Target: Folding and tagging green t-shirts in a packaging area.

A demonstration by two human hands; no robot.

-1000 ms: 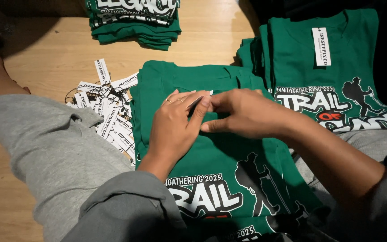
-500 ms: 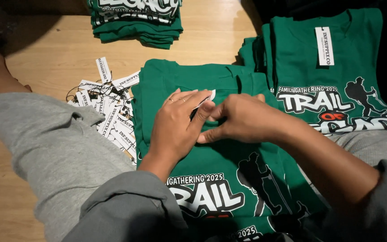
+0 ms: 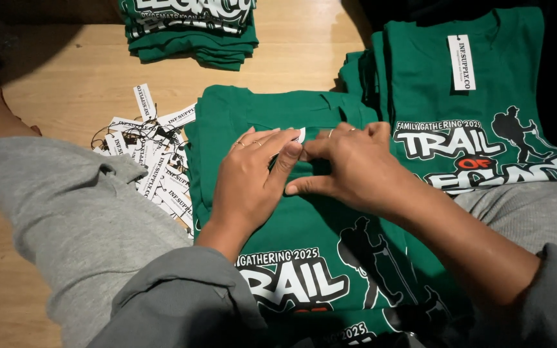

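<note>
much of the small white paper tag (image 3: 300,136) is hidden: only a corner of it peeks out past the left hand (image 3: 253,177), at the neck end of the folded green cotton t-shirt with white printed lettering (image 3: 304,258). whether a string ties the tag to the shirt cannot be made out. the shirt's near end is cut off by the bottom of the view and partly covered by the grey sleeves.

the left hand lies palm down on the shirt, fingers (image 3: 272,145) stretched toward the right and slightly far, the fingertips resting on the tag; it presses flat rather than closing round anything. the right hand (image 3: 356,167) comes in from the near right, knuckles up, fingers curled, its forefinger and thumb drawn together right beside the left fingertips at the tag's edge. whether that pinch has actually caught the tag cannot be told, since the left fingers cover the spot. the two hands touch each other there.

to the left of the shirt, on the pale wooden floor (image 3: 66,84), lies a loose heap of white paper tags with dark strings (image 3: 153,158). at the far edge sits a stack of folded green shirts (image 3: 191,35), its top cut off. to the right lies another green shirt with a white tag at its collar (image 3: 462,96), its right side lost in shadow.
</note>
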